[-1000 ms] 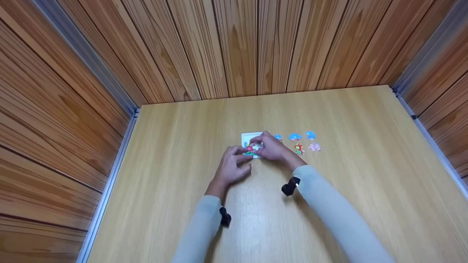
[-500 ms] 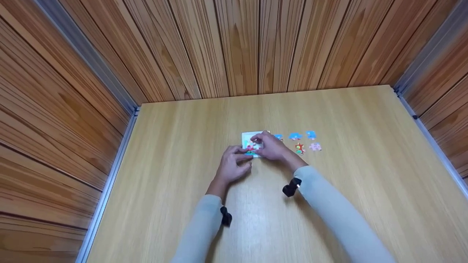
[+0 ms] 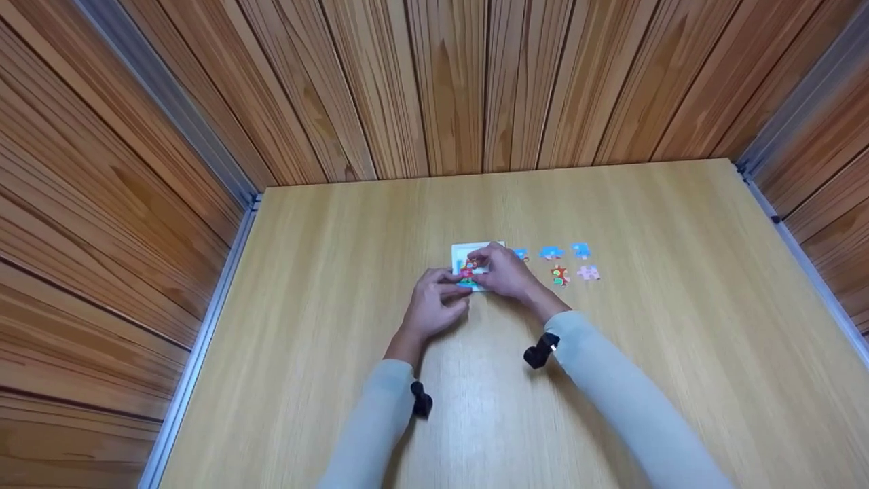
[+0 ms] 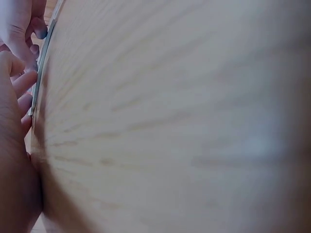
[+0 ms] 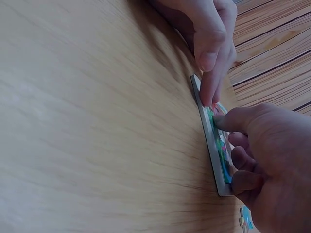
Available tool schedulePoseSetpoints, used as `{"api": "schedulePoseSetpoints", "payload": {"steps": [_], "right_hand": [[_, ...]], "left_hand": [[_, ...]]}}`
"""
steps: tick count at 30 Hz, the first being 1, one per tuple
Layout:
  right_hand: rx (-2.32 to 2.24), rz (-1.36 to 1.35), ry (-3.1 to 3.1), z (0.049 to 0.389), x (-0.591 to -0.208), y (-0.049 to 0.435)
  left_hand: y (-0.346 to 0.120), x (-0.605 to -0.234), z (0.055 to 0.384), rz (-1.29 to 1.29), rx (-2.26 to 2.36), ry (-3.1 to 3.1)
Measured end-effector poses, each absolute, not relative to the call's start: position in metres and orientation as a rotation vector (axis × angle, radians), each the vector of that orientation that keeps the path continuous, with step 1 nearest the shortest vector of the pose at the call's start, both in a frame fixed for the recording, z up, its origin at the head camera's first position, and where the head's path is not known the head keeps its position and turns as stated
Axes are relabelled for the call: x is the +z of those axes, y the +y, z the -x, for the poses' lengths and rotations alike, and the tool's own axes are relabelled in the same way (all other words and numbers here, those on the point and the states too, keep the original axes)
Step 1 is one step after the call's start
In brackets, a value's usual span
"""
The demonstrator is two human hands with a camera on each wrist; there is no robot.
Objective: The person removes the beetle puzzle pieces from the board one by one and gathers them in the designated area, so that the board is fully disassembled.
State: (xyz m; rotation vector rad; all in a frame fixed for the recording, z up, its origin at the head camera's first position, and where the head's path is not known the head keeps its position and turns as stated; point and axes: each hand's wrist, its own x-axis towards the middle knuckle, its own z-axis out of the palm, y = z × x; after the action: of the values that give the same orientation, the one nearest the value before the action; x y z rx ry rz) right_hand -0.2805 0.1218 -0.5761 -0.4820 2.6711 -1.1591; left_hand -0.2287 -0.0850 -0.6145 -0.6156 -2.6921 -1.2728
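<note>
A small jigsaw board with a pale rim lies flat on the table, seen nearly edge-on in the right wrist view, where its rim faces me. Thumb and forefinger of my right hand pinch a red puzzle piece over the board's picture. My left hand rests its extended fingertips on the board's near left side. Close by, the right thumb presses onto the colourful surface, beside the left fingers. The right hand hides much of the board's right half.
Loose puzzle pieces lie right of the board: a blue one, another blue one, a red one and a pink one. A further blue piece shows partly behind the right hand. Wooden walls border the table.
Both hands stay at the board. The right fingers shift slightly, and more of the red piece shows between them. The head view has moved a little.
</note>
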Motion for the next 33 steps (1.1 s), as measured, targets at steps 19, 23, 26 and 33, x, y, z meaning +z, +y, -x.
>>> {"api": "schedulePoseSetpoints", "payload": {"steps": [19, 23, 26, 33], "right_hand": [[-1.149, 0.450, 2.737, 0.2809, -0.5803, 0.1203], [-1.155, 0.447, 2.742, 0.2811, -0.5799, 0.1200], [-1.158, 0.442, 2.742, 0.2809, -0.5801, 0.1198], [-1.175, 0.421, 2.719, 0.2792, -0.5795, 0.1201]], "left_hand": [[-0.0836, -0.6165, 0.2299, 0.612, -1.267, -2.678], [-0.0832, -0.6152, 0.2302, 0.612, -1.262, -2.682], [-0.0834, -0.6147, 0.2299, 0.600, -1.267, -2.700], [-0.0854, -0.6136, 0.2290, 0.574, -1.331, -2.716]]}}
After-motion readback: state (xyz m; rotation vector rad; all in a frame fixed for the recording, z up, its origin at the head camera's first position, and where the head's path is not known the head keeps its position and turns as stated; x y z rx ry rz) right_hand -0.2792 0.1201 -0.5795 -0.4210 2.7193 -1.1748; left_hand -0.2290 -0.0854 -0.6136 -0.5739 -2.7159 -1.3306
